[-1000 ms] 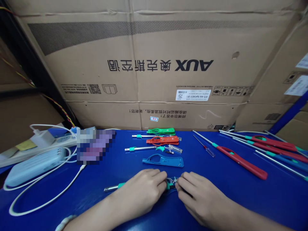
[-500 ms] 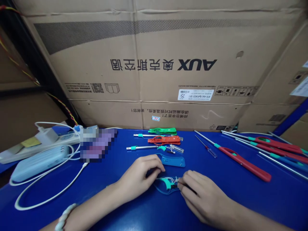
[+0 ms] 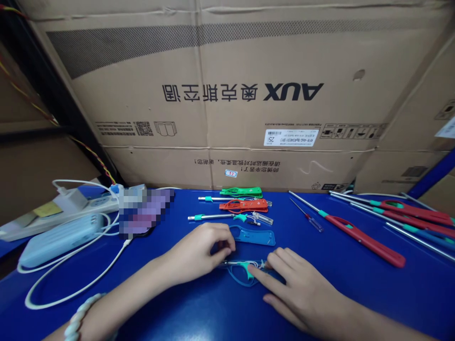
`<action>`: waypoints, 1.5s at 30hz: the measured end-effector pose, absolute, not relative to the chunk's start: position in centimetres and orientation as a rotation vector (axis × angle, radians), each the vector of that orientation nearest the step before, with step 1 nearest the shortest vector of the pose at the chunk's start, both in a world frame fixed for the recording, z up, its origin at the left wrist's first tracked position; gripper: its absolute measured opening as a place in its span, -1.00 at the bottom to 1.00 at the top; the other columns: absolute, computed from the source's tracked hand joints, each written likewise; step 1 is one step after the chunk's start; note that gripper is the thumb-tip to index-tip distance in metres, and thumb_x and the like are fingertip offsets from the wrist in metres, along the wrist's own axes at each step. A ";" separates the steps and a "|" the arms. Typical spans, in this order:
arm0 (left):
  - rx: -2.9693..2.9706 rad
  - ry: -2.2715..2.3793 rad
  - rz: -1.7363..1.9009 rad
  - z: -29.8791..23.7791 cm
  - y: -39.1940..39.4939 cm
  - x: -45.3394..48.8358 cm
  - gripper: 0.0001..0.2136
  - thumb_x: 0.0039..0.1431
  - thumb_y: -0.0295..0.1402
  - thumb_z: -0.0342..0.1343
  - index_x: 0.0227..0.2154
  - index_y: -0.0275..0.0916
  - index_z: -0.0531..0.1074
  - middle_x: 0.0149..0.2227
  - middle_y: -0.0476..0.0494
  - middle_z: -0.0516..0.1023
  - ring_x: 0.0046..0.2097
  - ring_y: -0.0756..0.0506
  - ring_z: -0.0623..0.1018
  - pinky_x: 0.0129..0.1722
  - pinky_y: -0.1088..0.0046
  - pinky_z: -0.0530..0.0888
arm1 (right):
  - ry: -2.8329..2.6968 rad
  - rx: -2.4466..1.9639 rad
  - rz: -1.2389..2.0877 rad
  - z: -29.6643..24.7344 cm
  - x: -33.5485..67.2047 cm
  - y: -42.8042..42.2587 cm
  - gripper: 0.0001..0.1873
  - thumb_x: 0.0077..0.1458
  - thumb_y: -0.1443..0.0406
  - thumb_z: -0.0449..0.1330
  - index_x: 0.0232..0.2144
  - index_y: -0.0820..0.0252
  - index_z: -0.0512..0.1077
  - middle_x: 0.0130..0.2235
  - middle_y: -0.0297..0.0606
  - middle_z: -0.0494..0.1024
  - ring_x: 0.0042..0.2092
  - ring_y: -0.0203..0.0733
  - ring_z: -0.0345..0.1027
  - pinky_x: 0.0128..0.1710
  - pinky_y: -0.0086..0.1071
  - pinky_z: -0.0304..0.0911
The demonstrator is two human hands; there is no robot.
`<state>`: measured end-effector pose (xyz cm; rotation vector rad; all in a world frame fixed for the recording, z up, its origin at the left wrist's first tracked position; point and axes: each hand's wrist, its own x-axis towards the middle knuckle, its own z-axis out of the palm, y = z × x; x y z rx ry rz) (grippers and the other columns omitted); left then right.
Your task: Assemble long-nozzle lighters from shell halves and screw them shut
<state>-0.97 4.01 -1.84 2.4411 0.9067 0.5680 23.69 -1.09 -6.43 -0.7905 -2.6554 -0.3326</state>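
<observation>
The opened blue lighter handle half [image 3: 240, 280] lies on the table with a turquoise trigger [image 3: 248, 271], white wires and a metal tube in it. My left hand [image 3: 209, 246] is curled at its left end, thumb and fingers closed around the tube, partly hiding it. My right hand [image 3: 295, 282] has its fingers apart. Its index fingertip rests on the trigger, while the other fingers bend over the handle's right end and cover it. Just behind lies the other blue handle half [image 3: 258, 236], inner side up.
Behind are a red handle shell [image 3: 249, 205], a green shell [image 3: 241, 192] and a metal tube with trigger [image 3: 213, 217]. A screwdriver [image 3: 313, 222] and several assembled lighters [image 3: 366, 239] lie right. A power bank [image 3: 60, 241], cable and phone [image 3: 152, 213] lie left. A cardboard box [image 3: 220, 57] stands behind.
My right hand has loosened from its pinch at the wires, and its index finger now reaches left onto the trigger. My left hand has shifted slightly left along the tube.
</observation>
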 end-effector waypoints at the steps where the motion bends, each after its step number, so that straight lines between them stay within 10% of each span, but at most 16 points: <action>1: 2.427 0.920 0.519 -1.5 4.1 -1.2 -0.86 0.13 -0.61 0.07 -0.39 -0.28 0.47 -0.39 -0.02 0.47 -0.35 -0.01 0.45 -0.34 0.50 0.37 | -2.654 -0.792 -0.336 -6.4 23.7 -1.1 -0.60 0.16 0.29 0.12 0.06 0.21 0.34 -0.24 -0.13 0.43 -0.20 -0.02 0.27 -0.18 -0.17 0.26; 9: 2.413 0.977 0.166 0.0 4.0 -2.4 -0.87 -0.03 -0.57 0.26 -0.43 -0.27 0.46 -0.40 0.04 0.47 -0.37 0.01 0.44 -0.39 0.53 0.33 | -2.650 -0.793 -0.359 -6.4 23.6 -1.0 -0.61 0.18 0.28 0.09 0.07 0.21 0.33 -0.24 -0.13 0.43 -0.19 -0.02 0.28 -0.19 -0.17 0.27; 32: 3.063 0.967 -0.025 -1.2 2.6 -1.0 -0.77 0.11 -0.73 -0.03 -0.40 -0.25 0.36 -0.34 -0.03 0.43 -0.39 -0.07 0.47 -0.46 0.42 0.33 | -2.600 -0.732 -0.508 -7.3 24.6 0.7 -0.54 0.26 0.49 -0.17 0.08 0.18 0.34 -0.28 -0.12 0.44 -0.23 -0.09 0.31 -0.17 -0.19 0.29; 45: 3.286 0.941 0.023 -2.3 3.4 -0.8 -0.91 0.15 -0.56 0.15 -0.35 -0.26 0.40 -0.33 -0.10 0.46 -0.30 -0.15 0.48 -0.31 0.34 0.40 | -2.477 -0.787 -0.007 -6.3 25.2 2.1 -0.79 0.27 0.37 0.00 -0.24 0.19 0.45 -0.26 -0.16 0.43 -0.25 -0.16 0.29 -0.24 -0.29 0.26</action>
